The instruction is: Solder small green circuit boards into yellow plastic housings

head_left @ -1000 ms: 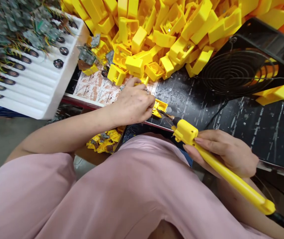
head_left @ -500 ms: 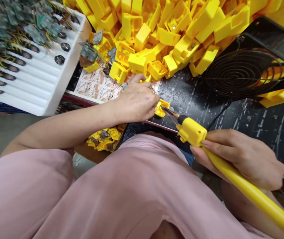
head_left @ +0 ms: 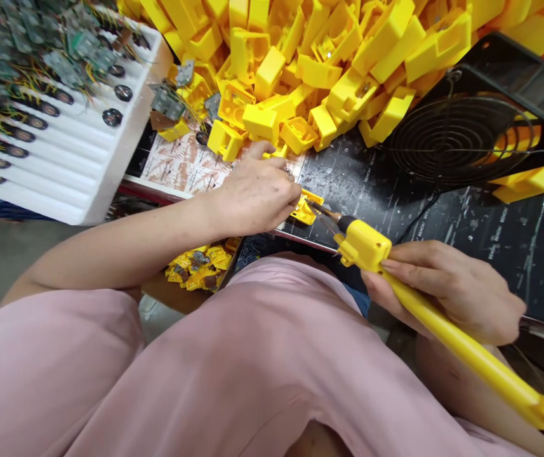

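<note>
My left hand rests on the black mat, fingers closed around a small yellow plastic part that it pins to the mat's near edge. My right hand is wrapped round the long yellow handle of a soldering iron. The iron's metal tip touches the small yellow part. A ring shows on my left hand. My lap in pink cloth fills the lower half of the view.
A big heap of yellow plastic housings covers the back of the bench. A white foam tray with circuit boards and small speakers sits at left. A black wire-guard fan stands at right. More small yellow parts lie below the bench edge.
The view has shifted slightly. My right hand has slid a little along the iron's handle, and the tip stays on the small part under my left hand.
</note>
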### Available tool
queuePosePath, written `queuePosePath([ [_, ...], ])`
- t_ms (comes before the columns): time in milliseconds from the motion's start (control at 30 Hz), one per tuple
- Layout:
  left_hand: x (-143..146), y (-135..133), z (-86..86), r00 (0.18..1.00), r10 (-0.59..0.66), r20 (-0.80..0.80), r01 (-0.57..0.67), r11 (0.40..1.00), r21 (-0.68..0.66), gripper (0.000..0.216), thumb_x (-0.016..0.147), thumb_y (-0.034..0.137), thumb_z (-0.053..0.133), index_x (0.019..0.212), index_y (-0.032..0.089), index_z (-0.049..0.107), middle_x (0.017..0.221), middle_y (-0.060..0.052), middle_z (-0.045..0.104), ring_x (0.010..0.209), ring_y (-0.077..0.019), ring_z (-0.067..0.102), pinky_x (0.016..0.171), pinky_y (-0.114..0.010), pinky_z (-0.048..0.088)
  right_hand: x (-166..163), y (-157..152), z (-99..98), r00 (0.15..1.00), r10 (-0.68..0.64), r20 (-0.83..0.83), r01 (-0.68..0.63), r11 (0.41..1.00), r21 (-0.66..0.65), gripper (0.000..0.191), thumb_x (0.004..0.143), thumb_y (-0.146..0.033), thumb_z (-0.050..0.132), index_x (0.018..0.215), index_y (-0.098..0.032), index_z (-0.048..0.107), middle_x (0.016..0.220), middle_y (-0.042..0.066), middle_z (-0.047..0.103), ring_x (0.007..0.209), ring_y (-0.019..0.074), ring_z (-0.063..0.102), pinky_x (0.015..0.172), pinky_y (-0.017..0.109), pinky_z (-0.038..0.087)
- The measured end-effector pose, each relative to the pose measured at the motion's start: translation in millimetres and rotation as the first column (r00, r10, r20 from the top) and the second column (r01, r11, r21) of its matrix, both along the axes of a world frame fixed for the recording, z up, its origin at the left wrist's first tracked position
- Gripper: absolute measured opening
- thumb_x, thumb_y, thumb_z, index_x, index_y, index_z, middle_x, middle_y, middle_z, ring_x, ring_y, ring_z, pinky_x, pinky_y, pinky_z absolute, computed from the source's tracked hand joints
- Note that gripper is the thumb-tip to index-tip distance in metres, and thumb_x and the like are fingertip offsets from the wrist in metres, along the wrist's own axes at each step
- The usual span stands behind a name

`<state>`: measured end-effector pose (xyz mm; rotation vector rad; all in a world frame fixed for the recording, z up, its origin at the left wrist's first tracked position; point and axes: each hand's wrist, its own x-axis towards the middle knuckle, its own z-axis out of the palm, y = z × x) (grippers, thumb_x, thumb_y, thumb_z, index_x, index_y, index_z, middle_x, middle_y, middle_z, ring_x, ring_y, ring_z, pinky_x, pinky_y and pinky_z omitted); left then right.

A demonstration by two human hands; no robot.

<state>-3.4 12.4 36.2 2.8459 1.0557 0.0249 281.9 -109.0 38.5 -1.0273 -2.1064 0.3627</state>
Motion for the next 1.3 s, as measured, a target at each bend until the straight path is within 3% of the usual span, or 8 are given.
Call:
queuePosePath([
  [233,-14,2,-13.3,0.969,0.133,0.209,-0.147,0.988,0.05,0.032,0.106,0.033,0.048,0.1,0.023,0.078,0.088,-0.004,0.078,0.094,-0.0248,0.071,0.107,-0.052,0.051,5,2,-14.9,0.982,-0.188,0.011,0.186,0.977,0.104,0.066,0.092,-0.023,0.086,0.152,-0.032,0.062,0.103,0.002,0.085,0.078,0.0218,0.081,0.067,0.03,0.065],
  [333,-15,-2,-17.5,0.968,0.127,0.217,-0.132,0.991,0.009,0.033,0.106,0.033,0.05,0.097,0.025,0.08,0.089,-0.003,0.079,0.098,-0.0263,0.071,0.108,-0.054,0.049,4,4,-17.1,0.983,-0.184,0.016,0.181,0.977,0.113,0.063,0.093,-0.023,0.084,0.151,-0.033,0.063,0.101,0.001,0.085,0.076,0.0213,0.081,0.068,0.03,0.066],
  [467,-21,-9,-7.8,0.975,0.076,0.21,-0.066,0.996,-0.054,0.036,0.107,0.032,0.048,0.102,0.027,0.083,0.094,-0.003,0.081,0.098,-0.025,0.072,0.112,-0.054,0.048,9,5,-19.0,0.979,-0.205,0.006,0.203,0.972,0.116,0.056,0.093,-0.024,0.085,0.145,-0.031,0.067,0.097,0.001,0.084,0.072,0.0201,0.08,0.067,0.028,0.066],
  [700,-10,-4,-13.2,0.962,0.189,0.196,-0.186,0.982,-0.031,0.027,0.101,0.028,0.053,0.092,0.025,0.078,0.082,-0.001,0.076,0.093,-0.0242,0.071,0.117,-0.059,0.046,7,-3,-30.8,0.964,-0.222,-0.144,0.233,0.971,0.058,0.074,0.092,-0.022,0.085,0.159,-0.037,0.058,0.112,0.002,0.085,0.08,0.0227,0.081,0.07,0.034,0.067],
  [833,1,-1,-20.4,0.971,0.167,0.169,-0.169,0.986,-0.008,0.03,0.102,0.029,0.05,0.09,0.024,0.077,0.084,-0.003,0.074,0.099,-0.0272,0.068,0.114,-0.065,0.046,-4,-6,-25.2,0.963,-0.226,-0.146,0.223,0.974,-0.035,0.057,0.09,-0.02,0.088,0.142,-0.032,0.069,0.107,0.003,0.084,0.083,0.0231,0.082,0.073,0.035,0.069],
  [1000,6,-2,-18.2,0.981,0.133,0.144,-0.14,0.989,0.045,0.033,0.103,0.031,0.049,0.085,0.022,0.075,0.082,-0.005,0.071,0.098,-0.027,0.068,0.109,-0.062,0.05,-13,0,-15.0,0.991,-0.094,-0.1,0.104,0.99,0.099,0.028,0.09,-0.012,0.085,0.109,-0.025,0.068,0.082,0.001,0.078,0.07,0.0184,0.077,0.055,0.027,0.06],
  [1133,8,0,-13.9,0.987,0.112,0.113,-0.116,0.993,0.03,0.034,0.102,0.03,0.05,0.084,0.022,0.077,0.078,-0.005,0.071,0.096,-0.0263,0.069,0.108,-0.059,0.05,-15,3,-11.8,0.992,-0.128,-0.002,0.128,0.987,0.096,0.029,0.087,-0.009,0.086,0.1,-0.025,0.066,0.084,0.001,0.08,0.07,0.0169,0.077,0.055,0.025,0.057],
  [1300,10,3,-9.8,0.992,0.108,0.066,-0.107,0.994,-0.014,0.029,0.097,0.029,0.053,0.084,0.022,0.078,0.08,-0.006,0.073,0.099,-0.0283,0.07,0.109,-0.059,0.049,-18,6,-10.1,0.997,-0.056,0.057,0.048,0.989,0.14,0.033,0.085,-0.008,0.089,0.099,-0.024,0.064,0.082,0.0,0.078,0.068,0.016,0.075,0.053,0.026,0.055],
])
